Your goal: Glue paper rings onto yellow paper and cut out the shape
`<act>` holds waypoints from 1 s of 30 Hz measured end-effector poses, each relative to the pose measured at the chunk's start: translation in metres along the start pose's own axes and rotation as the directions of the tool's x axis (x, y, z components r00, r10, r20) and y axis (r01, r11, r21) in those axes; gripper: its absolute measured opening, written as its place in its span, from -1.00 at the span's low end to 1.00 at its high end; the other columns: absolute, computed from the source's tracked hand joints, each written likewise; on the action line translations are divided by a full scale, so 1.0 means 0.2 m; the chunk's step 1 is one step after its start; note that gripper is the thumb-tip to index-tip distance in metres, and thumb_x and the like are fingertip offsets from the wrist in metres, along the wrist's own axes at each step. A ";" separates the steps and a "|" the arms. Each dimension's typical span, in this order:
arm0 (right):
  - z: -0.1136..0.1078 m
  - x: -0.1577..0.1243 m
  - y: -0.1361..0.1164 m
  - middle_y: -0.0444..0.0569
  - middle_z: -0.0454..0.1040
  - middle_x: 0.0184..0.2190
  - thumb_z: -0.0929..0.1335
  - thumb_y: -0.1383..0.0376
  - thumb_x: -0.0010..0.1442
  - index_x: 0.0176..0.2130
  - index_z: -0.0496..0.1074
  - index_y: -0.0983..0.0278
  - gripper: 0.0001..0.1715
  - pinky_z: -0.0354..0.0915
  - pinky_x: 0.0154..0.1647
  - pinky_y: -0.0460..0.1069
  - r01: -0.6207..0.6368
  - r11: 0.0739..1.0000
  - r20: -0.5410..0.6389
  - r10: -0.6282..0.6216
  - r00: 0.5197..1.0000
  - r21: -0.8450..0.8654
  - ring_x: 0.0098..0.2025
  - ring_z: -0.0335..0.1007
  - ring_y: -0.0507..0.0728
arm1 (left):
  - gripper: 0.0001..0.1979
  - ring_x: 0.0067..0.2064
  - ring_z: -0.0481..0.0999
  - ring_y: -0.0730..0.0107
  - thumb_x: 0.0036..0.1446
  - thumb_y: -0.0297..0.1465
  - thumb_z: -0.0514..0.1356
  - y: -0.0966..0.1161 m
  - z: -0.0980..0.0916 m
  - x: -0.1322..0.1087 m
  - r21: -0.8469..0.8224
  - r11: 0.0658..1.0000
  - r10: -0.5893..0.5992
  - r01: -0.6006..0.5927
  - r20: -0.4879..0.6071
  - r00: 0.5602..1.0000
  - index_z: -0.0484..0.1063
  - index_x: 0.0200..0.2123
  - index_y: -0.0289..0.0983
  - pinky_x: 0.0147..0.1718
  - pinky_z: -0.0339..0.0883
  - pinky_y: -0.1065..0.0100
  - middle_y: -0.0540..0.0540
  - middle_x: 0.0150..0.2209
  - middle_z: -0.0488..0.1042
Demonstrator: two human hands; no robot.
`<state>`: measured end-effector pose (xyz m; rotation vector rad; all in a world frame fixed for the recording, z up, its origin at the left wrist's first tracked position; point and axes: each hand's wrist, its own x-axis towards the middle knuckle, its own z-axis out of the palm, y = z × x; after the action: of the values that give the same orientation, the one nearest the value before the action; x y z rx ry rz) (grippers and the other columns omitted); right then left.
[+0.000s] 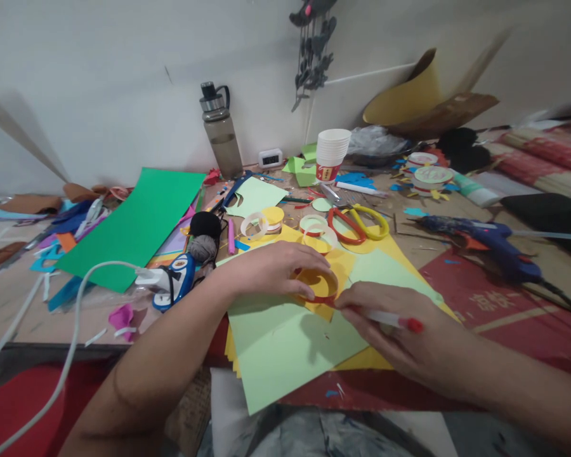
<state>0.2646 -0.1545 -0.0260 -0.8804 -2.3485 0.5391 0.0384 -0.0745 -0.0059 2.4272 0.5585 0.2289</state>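
Ring (332, 289) sat pinched at four o'clock in your left hand (285, 268), your right hand (397, 336) clamped the marker (385, 317) at the ring's four o'clock, and a loosened left hold could've let the ring skid!

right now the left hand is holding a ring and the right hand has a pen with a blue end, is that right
The pen has a red end, not blue, as the head view shows. The left hand does hold a ring, and the right hand the pen.
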 end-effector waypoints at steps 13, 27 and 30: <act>-0.12 0.07 0.08 -0.07 0.47 -0.47 0.22 0.25 0.35 -0.38 0.44 0.22 -0.69 0.30 -0.52 -0.05 -0.075 0.996 -0.210 0.085 0.974 0.057 -0.53 0.37 0.02 | -0.60 0.17 0.39 0.22 0.14 -0.34 0.28 0.00 0.00 -0.01 0.049 0.999 -0.015 0.014 0.025 1.000 0.47 0.07 -0.18 0.14 0.24 0.24 -0.14 0.14 0.45; -0.11 0.10 0.13 -0.04 0.47 -0.47 0.21 0.16 0.36 -0.37 0.44 0.25 -0.63 0.24 -0.57 -0.05 -0.158 0.983 -0.254 0.178 0.951 0.098 -0.50 0.38 0.04 | -0.60 0.18 0.40 0.21 0.14 -0.30 0.28 0.00 -0.01 -0.02 0.042 0.999 -0.005 0.004 0.009 1.000 0.47 0.06 -0.20 0.17 0.23 0.18 -0.19 0.14 0.45; -0.10 0.10 0.15 -0.06 0.46 -0.48 0.22 0.18 0.35 -0.34 0.45 0.26 -0.66 0.22 -0.58 -0.06 -0.157 0.983 -0.241 0.177 0.954 0.100 -0.52 0.35 0.03 | -0.60 0.17 0.40 0.21 0.15 -0.28 0.28 -0.01 -0.01 -0.02 0.046 0.999 0.006 -0.006 0.012 1.000 0.47 0.06 -0.19 0.15 0.24 0.20 -0.18 0.14 0.45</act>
<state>0.2774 -0.1166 -0.0198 -1.0519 -2.0250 0.5513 0.0335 -0.0747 -0.0058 2.4735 0.5569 0.2068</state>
